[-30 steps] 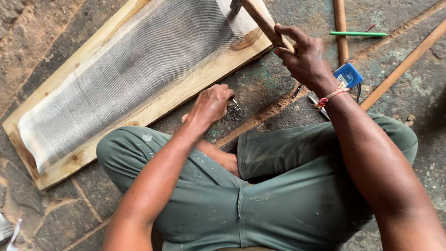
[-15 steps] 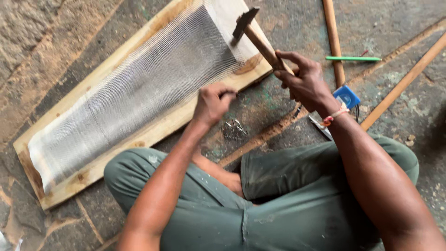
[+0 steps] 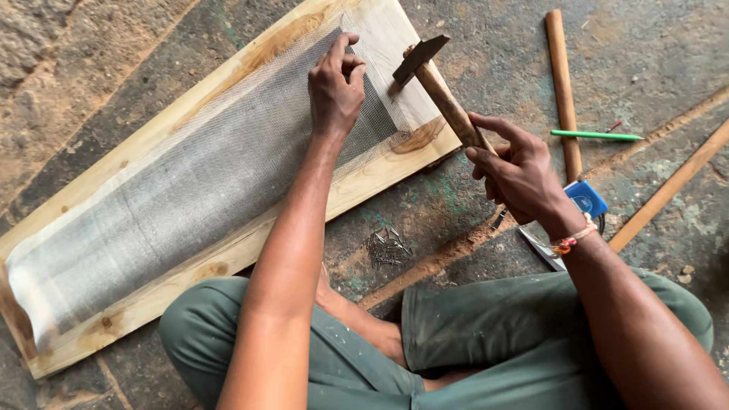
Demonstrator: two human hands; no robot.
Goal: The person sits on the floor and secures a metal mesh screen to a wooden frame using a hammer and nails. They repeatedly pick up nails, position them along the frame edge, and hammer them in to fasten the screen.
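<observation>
The person sits cross-legged on the stone floor (image 3: 471, 220), knees in green trousers (image 3: 486, 334) close to the camera. Just past the knees lies a small heap of nails (image 3: 387, 247) on the floor, with bare ground all around it.

A bit farther, the right hand (image 3: 520, 171) is wrapped tight around the wooden handle of a hammer (image 3: 440, 91). The hammer's dark head hangs above the near end of the wooden frame (image 3: 228, 254), not touching it. There is open floor between this hand and the frame's near edge. Beside the right wrist sits a blue tape measure (image 3: 585, 199).

Farther still, the left hand (image 3: 334, 91) rests on the grey wire mesh (image 3: 190, 190) that covers the frame. Its fingers are bent and pinched together near the frame's far edge. I cannot tell if a nail is between them. The frame lies slanted across the floor, with its long edges running from low left to high right.

Farthest off are a wooden stick (image 3: 563, 91), a green pencil (image 3: 596, 135) and a long wooden strip (image 3: 668, 186), well apart from the frame.

Half a second ago the left hand was down near the nails by the frame's near edge. Now it has reached up across the mesh. The hammer has swung a little lower and closer to the frame's end.
</observation>
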